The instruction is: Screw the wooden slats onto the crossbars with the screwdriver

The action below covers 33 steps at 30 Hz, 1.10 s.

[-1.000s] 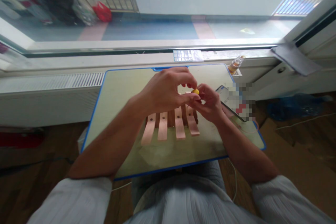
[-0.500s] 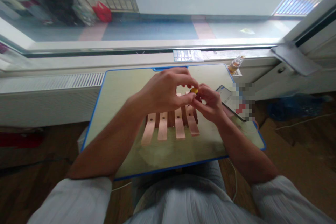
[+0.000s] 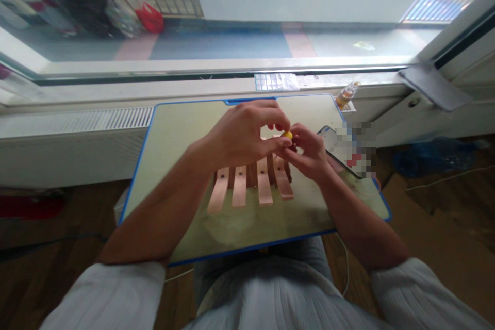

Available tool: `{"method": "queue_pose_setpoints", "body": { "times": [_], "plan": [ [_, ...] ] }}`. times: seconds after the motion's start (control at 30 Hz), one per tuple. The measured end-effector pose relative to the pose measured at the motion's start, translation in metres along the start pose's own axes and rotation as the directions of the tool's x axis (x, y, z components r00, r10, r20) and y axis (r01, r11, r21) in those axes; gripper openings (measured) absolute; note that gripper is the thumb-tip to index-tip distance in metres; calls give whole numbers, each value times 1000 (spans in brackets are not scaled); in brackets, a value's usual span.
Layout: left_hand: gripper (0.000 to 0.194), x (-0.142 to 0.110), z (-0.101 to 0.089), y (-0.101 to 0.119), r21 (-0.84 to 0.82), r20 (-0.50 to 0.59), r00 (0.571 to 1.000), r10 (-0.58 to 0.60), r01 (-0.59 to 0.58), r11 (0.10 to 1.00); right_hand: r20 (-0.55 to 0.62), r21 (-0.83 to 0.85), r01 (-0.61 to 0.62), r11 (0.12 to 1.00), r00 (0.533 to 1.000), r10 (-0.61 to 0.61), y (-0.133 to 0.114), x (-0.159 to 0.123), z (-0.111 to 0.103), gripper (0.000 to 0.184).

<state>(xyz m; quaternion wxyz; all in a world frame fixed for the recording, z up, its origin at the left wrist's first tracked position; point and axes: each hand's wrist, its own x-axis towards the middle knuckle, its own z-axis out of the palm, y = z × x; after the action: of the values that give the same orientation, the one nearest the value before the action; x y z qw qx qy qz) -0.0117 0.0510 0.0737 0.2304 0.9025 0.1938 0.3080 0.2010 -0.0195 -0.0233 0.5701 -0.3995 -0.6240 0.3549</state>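
Note:
A small yellow ball-shaped piece (image 3: 287, 135) is pinched between the fingertips of my left hand (image 3: 242, 134) and my right hand (image 3: 307, 152), which meet above a wooden slatted piece (image 3: 251, 185). The slatted piece has several pale pink strips with small holes and lies on a green lap tray with a blue rim (image 3: 170, 129). My hands cover the far ends of the strips.
A phone (image 3: 336, 147) lies on the tray at the right, partly blurred out. A small bottle (image 3: 347, 95) lies on the window ledge behind the tray. A radiator grille (image 3: 77, 119) runs along the left under the window.
The yellow piece and my fingertips shifted slightly between frames; both hands stay pinched together at the same spot above the slats.

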Motion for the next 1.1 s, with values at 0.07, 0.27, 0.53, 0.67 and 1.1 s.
{"method": "queue_pose_setpoints", "body": {
  "times": [0.07,0.27,0.53,0.67,1.1],
  "plan": [
    [11,0,-1,1,1,7,1000,-10,10,1000,11,-28,30,999,999,-30,-2,1,-3,18],
    [17,1,-4,2,5,40,999,-25,25,1000,12,-34,81,996,997,-81,-3,3,-6,12],
    [18,0,-4,-2,3,56,998,-15,14,1000,17,17,10,1000,1000,-10,7,0,-3,30],
    [15,1,0,-2,-3,-9,999,-36,36,999,13,58,-21,998,1000,21,8,-1,-1,36],
    [11,2,1,0,-38,7,1000,1,-1,999,54,-20,32,999,998,-31,-1,3,-6,18]
  ]
}}
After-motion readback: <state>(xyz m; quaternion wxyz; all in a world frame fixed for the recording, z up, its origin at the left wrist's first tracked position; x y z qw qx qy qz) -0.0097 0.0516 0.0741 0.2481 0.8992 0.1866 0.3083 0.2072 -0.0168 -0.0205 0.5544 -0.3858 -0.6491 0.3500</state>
